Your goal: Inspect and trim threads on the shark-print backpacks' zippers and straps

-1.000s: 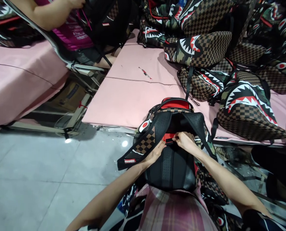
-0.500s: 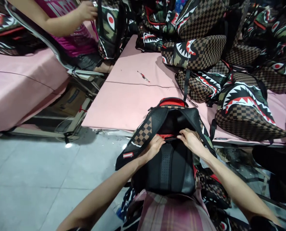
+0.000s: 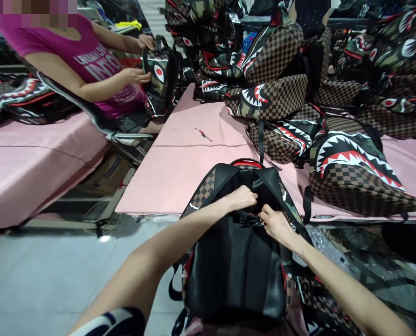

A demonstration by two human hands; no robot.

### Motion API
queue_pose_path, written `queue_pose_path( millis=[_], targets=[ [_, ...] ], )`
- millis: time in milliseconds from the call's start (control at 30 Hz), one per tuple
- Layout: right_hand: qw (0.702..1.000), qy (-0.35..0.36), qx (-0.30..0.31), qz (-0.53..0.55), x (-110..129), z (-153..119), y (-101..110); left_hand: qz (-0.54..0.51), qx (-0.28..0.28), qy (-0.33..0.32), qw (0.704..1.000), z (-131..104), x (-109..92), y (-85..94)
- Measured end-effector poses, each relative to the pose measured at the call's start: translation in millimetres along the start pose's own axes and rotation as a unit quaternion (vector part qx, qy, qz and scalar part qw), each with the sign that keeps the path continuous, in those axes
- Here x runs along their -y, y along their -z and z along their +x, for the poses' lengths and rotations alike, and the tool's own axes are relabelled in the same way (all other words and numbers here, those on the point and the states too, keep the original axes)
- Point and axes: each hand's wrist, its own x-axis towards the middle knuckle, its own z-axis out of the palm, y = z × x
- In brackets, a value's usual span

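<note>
A backpack (image 3: 243, 275) leans upright between my lap and the pink table edge, its black padded back panel and shoulder straps facing me. Across the upper back panel runs a slit-like opening with dark edges and a bit of red lining. My left hand (image 3: 243, 198) is closed like a fist just above that slit, between the straps; what it grips is hidden. My right hand (image 3: 277, 227) pinches the right end of the opening's edge, where a small shiny metal piece shows. Brown checks and camouflage cover the backpack's sides.
Several shark-mouth backpacks (image 3: 358, 172) crowd the right side of the pink table (image 3: 180, 163). A pen-like tool (image 3: 203, 135) lies on it. At left, a person in a magenta shirt (image 3: 99, 65) handles another backpack (image 3: 157, 79). A cardboard box (image 3: 112, 172) sits under the left table.
My left hand has left the opening's left edge and moved up and right, closing. My right hand stays at the right end, slightly lower. The other person now has both hands on their backpack.
</note>
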Motion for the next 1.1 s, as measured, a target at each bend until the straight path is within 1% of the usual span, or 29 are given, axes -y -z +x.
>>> queue_pose_path(
  millis=[67, 100, 167, 233, 267, 333, 467, 600, 700, 767, 833, 867, 933, 1000, 1033, 1067, 1100],
  targets=[
    [1.0, 0.007, 0.001, 0.026, -5, 2, 3, -0.029, -0.022, 0.052, 0.998, -7, -4, -4.0],
    [0.999, 0.006, -0.004, 0.048, -9, 4, 5, -0.058, -0.036, 0.096, 0.993, -12, -6, -5.9],
    [0.996, -0.007, -0.029, 0.088, -16, 10, 11, -0.121, -0.057, 0.2, 0.971, -19, -10, -9.5],
    [0.993, -0.027, -0.061, 0.098, -22, 20, 18, -0.163, -0.059, 0.277, 0.945, -24, -12, -12.5],
    [0.993, -0.036, -0.071, 0.085, -24, 25, 21, -0.175, -0.058, 0.3, 0.936, -25, -13, -13.4],
    [0.996, -0.032, -0.071, 0.036, -25, 36, 25, -0.19, -0.056, 0.326, 0.925, -26, -14, -14.1],
    [0.998, 0.023, -0.035, -0.043, -15, 54, 27, -0.231, -0.054, 0.368, 0.899, -29, -16, -12.8],
    [0.996, 0.058, -0.01, -0.068, -5, 65, 29, -0.258, -0.068, 0.381, 0.885, -33, -17, -12.8],
    [0.995, 0.077, 0.009, -0.063, -3, 70, 30, -0.268, -0.082, 0.384, 0.879, -32, -15, -13.0],
    [0.998, 0.059, -0.004, -0.025, -4, 70, 28, -0.272, -0.092, 0.386, 0.877, -32, -14, -11.4],
    [0.999, 0.024, -0.032, 0.023, -6, 66, 25, -0.274, -0.109, 0.381, 0.876, -37, -16, -7.9],
    [0.998, 0.003, -0.049, 0.046, -8, 62, 24, -0.272, -0.134, 0.366, 0.88, -41, -19, -5.7],
    [0.989, -0.043, -0.088, 0.109, -13, 54, 22, -0.262, -0.194, 0.306, 0.894, -53, -26, -1.7],
    [0.968, -0.091, -0.136, 0.19, -18, 47, 21, -0.263, -0.225, 0.225, 0.911, -65, -34, 0.3],
    [0.955, -0.111, -0.156, 0.227, -20, 45, 21, -0.264, -0.233, 0.2, 0.914, -69, -36, 0.0],
    [0.945, -0.124, -0.168, 0.25, -22, 43, 21, -0.262, -0.24, 0.193, 0.915, -71, -36, -1.2],
    [0.944, -0.126, -0.171, 0.254, -24, 42, 21, -0.252, -0.255, 0.201, 0.912, -71, -34, -3.5]
  ],
)
